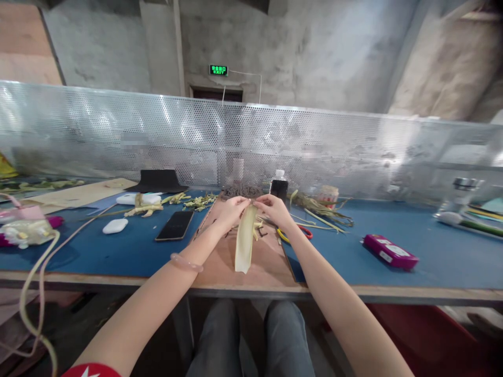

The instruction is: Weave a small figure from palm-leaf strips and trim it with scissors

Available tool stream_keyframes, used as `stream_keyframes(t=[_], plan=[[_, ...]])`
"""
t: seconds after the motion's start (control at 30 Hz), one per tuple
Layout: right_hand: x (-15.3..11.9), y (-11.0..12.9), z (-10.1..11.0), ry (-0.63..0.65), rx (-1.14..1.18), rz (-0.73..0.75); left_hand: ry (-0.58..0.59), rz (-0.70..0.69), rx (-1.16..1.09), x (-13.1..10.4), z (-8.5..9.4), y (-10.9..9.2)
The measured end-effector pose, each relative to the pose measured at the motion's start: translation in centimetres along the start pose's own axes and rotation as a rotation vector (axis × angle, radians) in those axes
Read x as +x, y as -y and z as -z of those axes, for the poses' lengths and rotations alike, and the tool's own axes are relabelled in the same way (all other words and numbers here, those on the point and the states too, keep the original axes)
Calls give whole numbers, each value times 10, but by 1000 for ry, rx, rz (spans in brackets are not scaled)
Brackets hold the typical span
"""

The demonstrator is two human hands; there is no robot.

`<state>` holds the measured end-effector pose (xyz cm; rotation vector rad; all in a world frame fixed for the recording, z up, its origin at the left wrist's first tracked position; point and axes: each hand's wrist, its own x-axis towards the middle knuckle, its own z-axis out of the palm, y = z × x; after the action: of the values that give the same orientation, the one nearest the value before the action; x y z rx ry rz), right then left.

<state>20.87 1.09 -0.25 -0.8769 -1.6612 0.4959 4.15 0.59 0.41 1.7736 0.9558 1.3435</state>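
Both my hands meet over a wooden board (220, 267) in the middle of the table. A long, pale green-yellow strip of plant leaf or husk (245, 241) hangs down from them, its wide cut end towards me. My left hand (234, 209) pinches the strip's narrow far end from the left. From the right, my right hand (274, 208) pinches at the same end, fingertips close to the left ones. The exact fingertip contact is too small to make out. Red and yellow-handled scissors (305, 232) lie partly behind my right wrist. Small plant scraps (257, 229) lie behind the strip.
Left on the blue table (129, 256) are a black phone (175, 226), a white case (115, 226), plant trimmings (198, 201) and cables (58, 246). Behind my hands stand a bottle (279, 175) and dried stalks (326, 212). A purple packet (390, 252) lies right. Perforated metal panels (176, 131) close the back.
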Motion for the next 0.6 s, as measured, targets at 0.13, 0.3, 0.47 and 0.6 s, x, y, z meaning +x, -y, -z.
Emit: stream_keyframes(t=[0.13,0.3,0.47,0.6], plan=[[1,-2,0,13,20,-8,7,1,4,-1,0,0],[2,-3,-2,10,29,-2,24,-20,8,0,1,1],[0,-1,-3,18,42,13,16,-33,16,-1,2,0],[0,-1,-3,18,50,24,8,-27,15,-2,1,-2]])
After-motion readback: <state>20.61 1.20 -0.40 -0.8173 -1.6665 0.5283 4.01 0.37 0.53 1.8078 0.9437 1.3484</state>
